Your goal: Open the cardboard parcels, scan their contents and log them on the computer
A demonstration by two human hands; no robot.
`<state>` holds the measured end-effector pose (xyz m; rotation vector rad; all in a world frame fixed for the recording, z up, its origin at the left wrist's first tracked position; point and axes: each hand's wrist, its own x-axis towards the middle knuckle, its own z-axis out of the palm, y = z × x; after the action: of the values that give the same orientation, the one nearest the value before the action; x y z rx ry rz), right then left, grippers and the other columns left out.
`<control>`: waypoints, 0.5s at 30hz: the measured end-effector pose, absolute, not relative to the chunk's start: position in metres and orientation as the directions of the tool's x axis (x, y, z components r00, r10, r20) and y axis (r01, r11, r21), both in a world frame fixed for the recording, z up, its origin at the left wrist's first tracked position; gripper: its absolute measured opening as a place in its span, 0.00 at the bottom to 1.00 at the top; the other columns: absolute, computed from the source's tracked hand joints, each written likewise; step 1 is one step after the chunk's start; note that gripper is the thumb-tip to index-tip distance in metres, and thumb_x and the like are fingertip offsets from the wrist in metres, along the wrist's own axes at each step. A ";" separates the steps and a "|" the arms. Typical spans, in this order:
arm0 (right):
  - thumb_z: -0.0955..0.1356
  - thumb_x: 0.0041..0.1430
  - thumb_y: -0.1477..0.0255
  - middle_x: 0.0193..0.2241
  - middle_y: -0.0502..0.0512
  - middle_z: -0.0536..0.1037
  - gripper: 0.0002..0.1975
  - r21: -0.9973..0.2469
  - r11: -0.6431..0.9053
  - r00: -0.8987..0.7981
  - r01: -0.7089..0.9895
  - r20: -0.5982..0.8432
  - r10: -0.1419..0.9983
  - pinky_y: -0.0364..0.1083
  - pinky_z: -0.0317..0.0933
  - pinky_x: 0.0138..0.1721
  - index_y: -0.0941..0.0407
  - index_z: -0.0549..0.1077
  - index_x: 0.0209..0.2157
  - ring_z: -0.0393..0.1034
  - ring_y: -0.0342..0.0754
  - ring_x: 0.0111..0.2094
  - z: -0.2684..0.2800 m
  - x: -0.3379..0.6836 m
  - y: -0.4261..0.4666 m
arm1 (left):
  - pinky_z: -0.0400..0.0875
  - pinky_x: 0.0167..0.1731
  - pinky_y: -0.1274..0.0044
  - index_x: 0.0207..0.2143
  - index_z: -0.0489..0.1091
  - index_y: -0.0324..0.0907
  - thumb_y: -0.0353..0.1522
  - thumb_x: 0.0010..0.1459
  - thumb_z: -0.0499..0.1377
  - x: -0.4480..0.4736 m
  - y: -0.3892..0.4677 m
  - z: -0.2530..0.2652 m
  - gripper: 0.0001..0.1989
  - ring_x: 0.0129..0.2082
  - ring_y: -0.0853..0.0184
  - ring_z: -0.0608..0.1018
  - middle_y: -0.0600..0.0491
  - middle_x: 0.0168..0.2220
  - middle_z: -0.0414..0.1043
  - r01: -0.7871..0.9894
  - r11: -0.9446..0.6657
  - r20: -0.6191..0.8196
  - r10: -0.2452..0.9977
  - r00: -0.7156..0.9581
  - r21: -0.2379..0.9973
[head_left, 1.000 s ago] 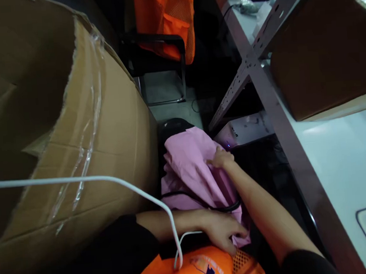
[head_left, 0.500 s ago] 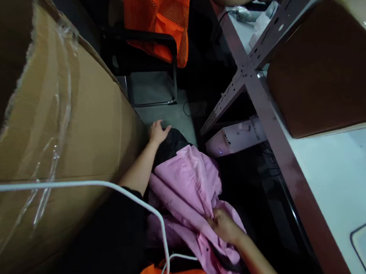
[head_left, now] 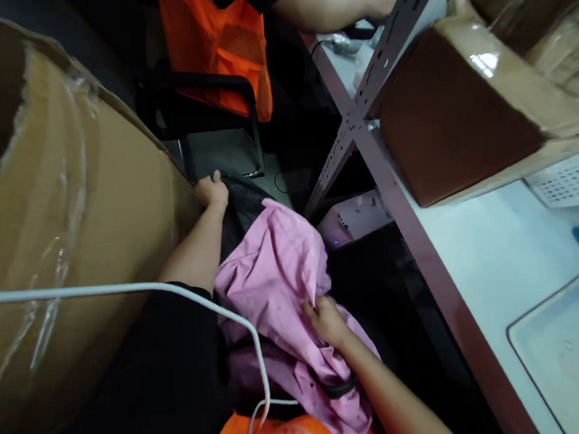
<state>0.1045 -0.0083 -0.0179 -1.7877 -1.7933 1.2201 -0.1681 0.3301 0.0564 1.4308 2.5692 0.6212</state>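
A crumpled pink cloth (head_left: pixel 273 258) lies across my lap, with a black band near its lower end. My right hand (head_left: pixel 326 319) is closed on a fold of it. From the far side of the pink cloth a dark, black cloth (head_left: pixel 241 204) stretches out; I cannot tell whether the two are one piece. My left hand (head_left: pixel 212 191) grips the upper left edge of that black cloth, thumb up, close beside the large cardboard box (head_left: pixel 126 183). Its fingertips are partly hidden.
A white cable (head_left: pixel 125 289) crosses in front of me. On the right stand a metal-framed white table (head_left: pixel 477 249), a brown-sided carton (head_left: pixel 457 117) and a tablet-like panel (head_left: pixel 571 355). Ahead are a chair with an orange vest (head_left: pixel 241 53) and another person's arms (head_left: pixel 323 8).
My left hand, open before, has closed on the black cloth and pulled it out to the left. My right hand keeps its hold on the pink cloth. The view has shifted right.
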 end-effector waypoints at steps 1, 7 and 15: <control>0.63 0.77 0.61 0.27 0.57 0.78 0.23 -0.754 -0.138 -0.160 0.642 -0.308 0.938 0.44 0.61 0.31 0.57 0.76 0.30 0.75 0.49 0.31 -0.015 0.101 0.003 | 0.68 0.58 0.62 0.58 0.74 0.31 0.42 0.78 0.43 -0.164 0.340 0.087 0.28 0.60 0.47 0.76 0.31 0.59 0.75 0.787 0.426 0.150 0.831 -0.535 0.447; 0.66 0.75 0.57 0.31 0.60 0.80 0.21 -0.789 -0.066 -0.201 0.611 -0.236 0.951 0.45 0.63 0.38 0.58 0.77 0.34 0.76 0.52 0.35 0.013 0.068 0.051 | 0.64 0.57 0.65 0.44 0.74 0.23 0.45 0.80 0.46 -0.136 0.311 0.253 0.32 0.52 0.55 0.79 0.36 0.45 0.79 0.858 -0.056 0.640 0.691 -0.336 0.511; 0.51 0.80 0.60 0.54 0.73 0.80 0.29 -0.813 -0.265 0.037 0.518 -0.288 0.957 0.47 0.69 0.51 0.64 0.73 0.59 0.77 0.55 0.53 0.045 0.165 0.064 | 0.71 0.41 0.67 0.22 0.67 0.44 0.54 0.73 0.50 -0.053 0.125 0.171 0.32 0.33 0.57 0.80 0.47 0.25 0.72 0.758 -0.562 0.369 0.816 0.444 0.332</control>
<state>0.1648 0.0639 0.0453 -1.8228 -1.4874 1.1518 -0.0525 0.1252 0.1714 2.5680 1.4063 0.7574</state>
